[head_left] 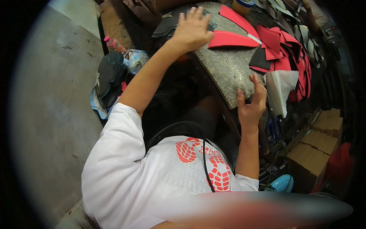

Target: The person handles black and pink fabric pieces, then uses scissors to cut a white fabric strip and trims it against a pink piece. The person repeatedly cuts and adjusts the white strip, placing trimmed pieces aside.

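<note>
Red strips, two of them, on the stone slab (pixel 219 70): lower strip (pixel 232 39) starts right by the left thumb, upper strip (pixel 238 19) lies beyond it, off to the right of the left fingertips. Their right ends come close together at a small white tab (pixel 254 39), well apart from both hands' fingers.

Left hand (pixel 192 28): palm down, fingers straight and a little spread, gripping nothing I can see. It's over the dark pieces (pixel 164 27), which stick out to both sides of the fingers. Can't tell if it presses or hovers.

Right hand (pixel 253 99): thumb and fingers wide apart, nothing seen between them, by the slab's near edge. White sheet (pixel 280 86) just right of the fingers, red pile (pixel 271 40) beyond the fingertips.

Risks, my read:
- Left thumb sweeping right could knock the lower strip out of line, tab with it.
- Dragging the left palm could fan out the dark pieces; they look loose.
- Right fingers catching the sheet could pull it off, since it overhangs, and maybe red pieces too.
- Blue-handled scissors (pixel 271 129) sit below the right fingers, past the wrist; a dropping forearm could bump them.
</note>
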